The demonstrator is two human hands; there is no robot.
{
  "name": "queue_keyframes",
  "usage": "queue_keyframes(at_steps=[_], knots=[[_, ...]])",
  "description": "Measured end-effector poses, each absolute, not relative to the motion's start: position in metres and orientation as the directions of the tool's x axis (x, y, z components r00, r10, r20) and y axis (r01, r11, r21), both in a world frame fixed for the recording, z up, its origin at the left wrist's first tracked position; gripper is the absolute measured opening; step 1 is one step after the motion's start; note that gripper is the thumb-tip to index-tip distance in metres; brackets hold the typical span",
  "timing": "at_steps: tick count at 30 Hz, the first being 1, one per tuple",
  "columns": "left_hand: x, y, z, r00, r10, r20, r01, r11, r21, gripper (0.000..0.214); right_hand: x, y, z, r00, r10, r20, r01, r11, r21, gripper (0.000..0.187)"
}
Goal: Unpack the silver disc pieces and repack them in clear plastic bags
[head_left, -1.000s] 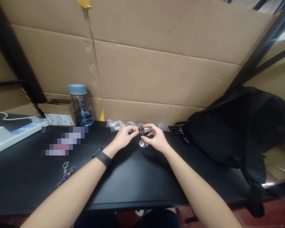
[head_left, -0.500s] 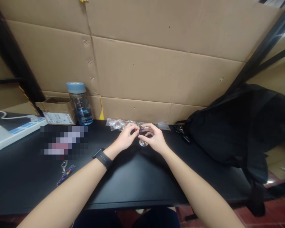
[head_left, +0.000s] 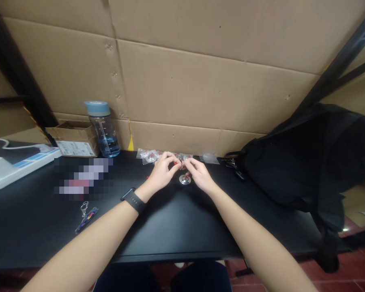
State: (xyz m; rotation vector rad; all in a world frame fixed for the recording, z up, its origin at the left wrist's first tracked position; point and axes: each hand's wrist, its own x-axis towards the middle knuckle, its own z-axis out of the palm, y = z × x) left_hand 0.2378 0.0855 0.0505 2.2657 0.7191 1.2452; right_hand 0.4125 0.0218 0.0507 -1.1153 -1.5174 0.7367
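My left hand [head_left: 164,169] is closed in a pinch on a small round metal piece [head_left: 182,164], which looks like a finger cymbal seen edge-on. A bit of red shows by the left fingertips. My right hand [head_left: 199,172] pinches at the same piece from the other side, its thumb and fingertips close together. Just below the fingers, a second silver finger cymbal [head_left: 185,179] lies on the black table, domed in the middle with red cord on it. Behind the hands are several similar pieces in clear plastic bags [head_left: 149,156], partly hidden by my left hand.
A water bottle [head_left: 105,134] and an open cardboard box [head_left: 76,140] stand at the back left, near a power strip [head_left: 33,162]. A keychain [head_left: 86,219] lies to the left. On the right rests a black backpack [head_left: 304,162]. Cardboard [head_left: 182,89] walls the back.
The right fingers have closed in from a wider curl to a pinch on the piece. The piece has turned edge-on, and the lower cymbal shows more fully.
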Motion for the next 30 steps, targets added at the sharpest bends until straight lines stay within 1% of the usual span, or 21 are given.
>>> queue_keyframes(at_steps=[5,9,12,15,17,21,26,28,30], knots=[[0.239,0.087,0.047,0.469,0.633,0.616,0.253,-0.765,0.593,0.011,0.416,0.022,0.051,-0.049,0.888,0.458,0.433,0.432,-0.791,0.025],[0.237,0.087,0.050,0.433,0.632,0.643,0.248,-0.769,0.589,0.019,0.420,0.023,0.050,-0.074,0.871,0.486,0.591,0.431,-0.682,0.023],[0.234,0.085,0.051,0.522,0.599,0.608,0.310,-0.797,0.519,0.020,0.422,0.023,0.048,-0.086,0.863,0.498,0.683,0.415,-0.601,0.019],[0.234,0.083,0.046,0.587,0.602,0.541,0.417,-0.798,0.436,0.022,0.423,0.021,0.049,-0.095,0.862,0.498,0.711,0.409,-0.572,0.016],[0.235,0.084,0.042,0.596,0.616,0.515,0.452,-0.787,0.419,0.023,0.424,0.020,0.050,-0.101,0.865,0.491,0.705,0.410,-0.578,0.016],[0.238,0.085,0.040,0.589,0.613,0.527,0.448,-0.790,0.419,0.018,0.425,0.020,0.050,-0.108,0.870,0.481,0.694,0.412,-0.590,0.016],[0.235,0.090,0.042,0.597,0.597,0.536,0.421,-0.802,0.424,0.008,0.424,0.021,0.050,-0.148,0.865,0.480,0.700,0.434,-0.567,0.015],[0.230,0.095,0.043,0.600,0.595,0.535,0.430,-0.804,0.412,0.006,0.424,0.020,0.050,-0.172,0.864,0.473,0.722,0.437,-0.536,0.014],[0.225,0.102,0.042,0.580,0.615,0.535,0.463,-0.789,0.404,0.006,0.426,0.019,0.050,-0.175,0.877,0.447,0.787,0.397,-0.471,0.014]])
